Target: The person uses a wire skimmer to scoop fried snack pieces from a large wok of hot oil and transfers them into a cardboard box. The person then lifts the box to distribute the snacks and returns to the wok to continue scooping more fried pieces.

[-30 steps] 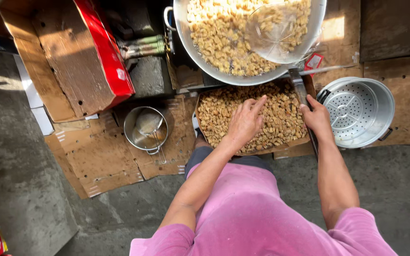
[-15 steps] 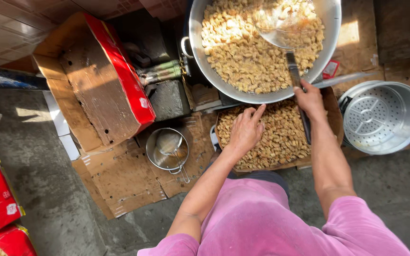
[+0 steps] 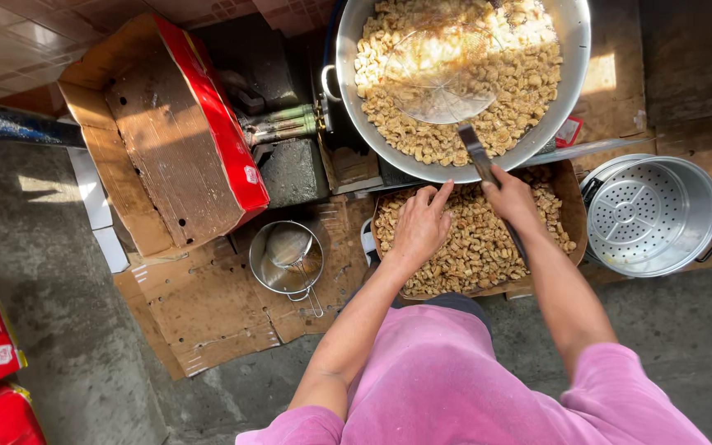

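Your right hand (image 3: 511, 196) grips the skimmer handle (image 3: 481, 161) at the big pan (image 3: 578, 49) rim, tight beside the steamer pot (image 3: 651, 214). Left hand (image 3: 422, 224) rests open on fried pieces in the cardboard tray (image 3: 572, 216).

A rough grey concrete floor (image 3: 67, 330) fills the frame from seven to nine o'clock, with flattened brown cardboard sheets (image 3: 208, 313) spread over it near the centre. At eleven o'clock pale square floor tiles (image 3: 10, 41) take slanting sunlight, and a bright patch also falls at one o'clock. Weathered brown wooden boards (image 3: 686, 58) lie at two o'clock.
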